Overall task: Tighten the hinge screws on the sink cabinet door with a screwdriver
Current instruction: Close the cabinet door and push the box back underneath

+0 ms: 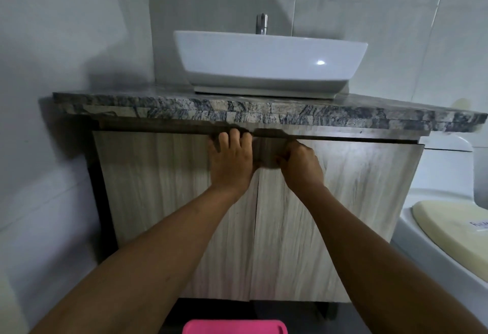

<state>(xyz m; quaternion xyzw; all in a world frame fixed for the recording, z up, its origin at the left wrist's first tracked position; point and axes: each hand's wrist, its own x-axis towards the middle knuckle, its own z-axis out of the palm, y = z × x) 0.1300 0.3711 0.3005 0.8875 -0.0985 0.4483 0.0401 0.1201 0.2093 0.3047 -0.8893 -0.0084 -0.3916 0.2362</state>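
Observation:
The sink cabinet has two pale wood-grain doors, the left door (163, 196) and the right door (343, 201), both lying flat against the frame. My left hand (231, 160) has its fingers hooked over the top edge of the left door near the centre seam. My right hand (301, 163) curls its fingers over the top inner corner of the right door. No screwdriver and no hinge is in view.
A granite countertop (264, 113) overhangs the doors, carrying a white basin (269, 61) and a tap (262, 24). A white toilet with a cream lid (454, 228) stands close on the right. A wall closes the left side. A pink object (235, 327) lies at the bottom edge.

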